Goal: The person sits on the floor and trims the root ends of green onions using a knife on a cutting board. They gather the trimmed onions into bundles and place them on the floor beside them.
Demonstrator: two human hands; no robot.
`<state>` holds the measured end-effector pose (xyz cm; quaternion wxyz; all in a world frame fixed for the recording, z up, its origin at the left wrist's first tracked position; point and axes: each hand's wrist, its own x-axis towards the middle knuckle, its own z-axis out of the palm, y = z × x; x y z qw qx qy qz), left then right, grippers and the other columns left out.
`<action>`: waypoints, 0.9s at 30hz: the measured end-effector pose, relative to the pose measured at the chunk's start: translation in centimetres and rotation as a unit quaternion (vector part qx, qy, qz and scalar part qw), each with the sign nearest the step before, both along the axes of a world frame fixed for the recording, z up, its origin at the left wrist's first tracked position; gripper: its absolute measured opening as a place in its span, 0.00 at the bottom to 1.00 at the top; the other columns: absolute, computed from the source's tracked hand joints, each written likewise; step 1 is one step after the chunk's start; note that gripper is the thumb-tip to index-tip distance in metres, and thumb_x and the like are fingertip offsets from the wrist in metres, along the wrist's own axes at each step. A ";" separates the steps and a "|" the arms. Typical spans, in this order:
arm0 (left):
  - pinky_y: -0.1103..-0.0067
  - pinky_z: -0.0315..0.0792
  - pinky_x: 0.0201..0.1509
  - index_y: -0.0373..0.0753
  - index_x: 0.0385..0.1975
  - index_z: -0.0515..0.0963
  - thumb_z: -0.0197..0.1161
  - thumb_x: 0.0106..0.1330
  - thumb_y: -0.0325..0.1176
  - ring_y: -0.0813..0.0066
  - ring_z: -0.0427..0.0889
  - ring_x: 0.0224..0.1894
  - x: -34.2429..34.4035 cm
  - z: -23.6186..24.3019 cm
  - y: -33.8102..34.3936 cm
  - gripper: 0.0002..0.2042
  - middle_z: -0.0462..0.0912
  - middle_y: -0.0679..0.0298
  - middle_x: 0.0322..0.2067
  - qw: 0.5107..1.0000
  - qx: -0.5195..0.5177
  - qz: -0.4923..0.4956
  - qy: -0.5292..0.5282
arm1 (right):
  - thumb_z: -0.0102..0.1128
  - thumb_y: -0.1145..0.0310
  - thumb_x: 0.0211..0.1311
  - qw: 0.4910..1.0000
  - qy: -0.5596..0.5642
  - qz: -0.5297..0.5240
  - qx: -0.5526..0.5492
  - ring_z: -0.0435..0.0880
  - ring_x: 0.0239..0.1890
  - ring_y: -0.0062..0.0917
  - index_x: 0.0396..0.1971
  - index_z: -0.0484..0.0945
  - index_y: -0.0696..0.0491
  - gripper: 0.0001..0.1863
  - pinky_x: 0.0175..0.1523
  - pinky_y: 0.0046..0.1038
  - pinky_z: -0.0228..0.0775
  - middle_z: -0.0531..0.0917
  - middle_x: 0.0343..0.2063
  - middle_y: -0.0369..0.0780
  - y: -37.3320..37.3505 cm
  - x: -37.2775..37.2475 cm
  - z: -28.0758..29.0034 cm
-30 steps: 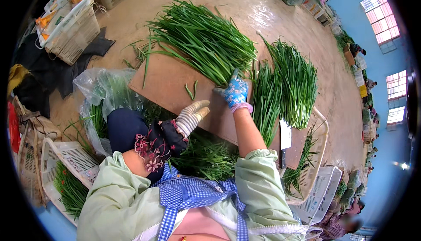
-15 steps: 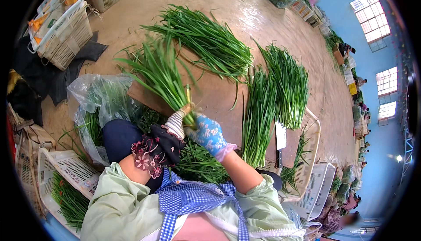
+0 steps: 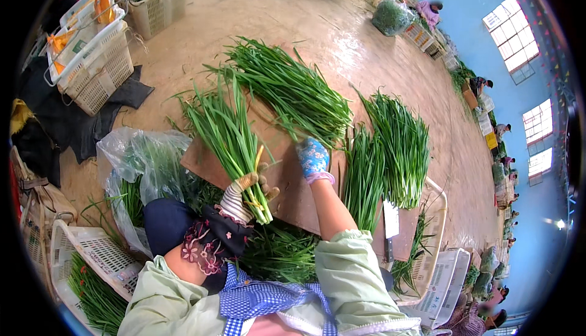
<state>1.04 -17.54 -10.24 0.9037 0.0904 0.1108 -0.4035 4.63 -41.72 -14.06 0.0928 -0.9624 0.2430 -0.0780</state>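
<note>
My left hand [image 3: 243, 189], in a beige glove with a striped cuff, is closed round the lower stems of a bunch of garlic chives [image 3: 223, 131]. Their leaves fan away over the board's left side, and a yellowed stalk sticks out beside the fingers. My right hand [image 3: 314, 157], in a blue flowered glove, reaches to the stem ends of the far pile of garlic chives [image 3: 287, 85]; its fingertips are hidden, so I cannot tell whether they grip any. Two more piles, a narrow one [image 3: 364, 177] and a wider one [image 3: 400, 140], lie at the right.
A knife [image 3: 390, 226] lies on the brown board [image 3: 293, 198] beside the right piles. Loose greens [image 3: 281, 253] are below the board. A clear plastic bag [image 3: 143, 153] and white crates [image 3: 97, 238] stand left, another crate [image 3: 434, 214] right. Several people sit along the blue wall.
My right hand has left the held bunch and moved away to the far pile. The bunch, blurred before, is now steadier in my left hand. The view has shifted slightly.
</note>
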 end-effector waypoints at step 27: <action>0.64 0.74 0.52 0.34 0.52 0.66 0.59 0.58 0.26 0.66 0.83 0.36 1.3 -0.2 1.6 0.21 0.81 0.60 0.35 0.995 -0.082 -0.008 -0.062 | 0.62 0.64 0.49 0.996 0.014 0.029 -0.089 0.81 0.33 0.36 0.33 0.78 0.49 0.10 0.39 0.38 0.72 0.81 0.29 0.43 -3.3 -2.0 1.5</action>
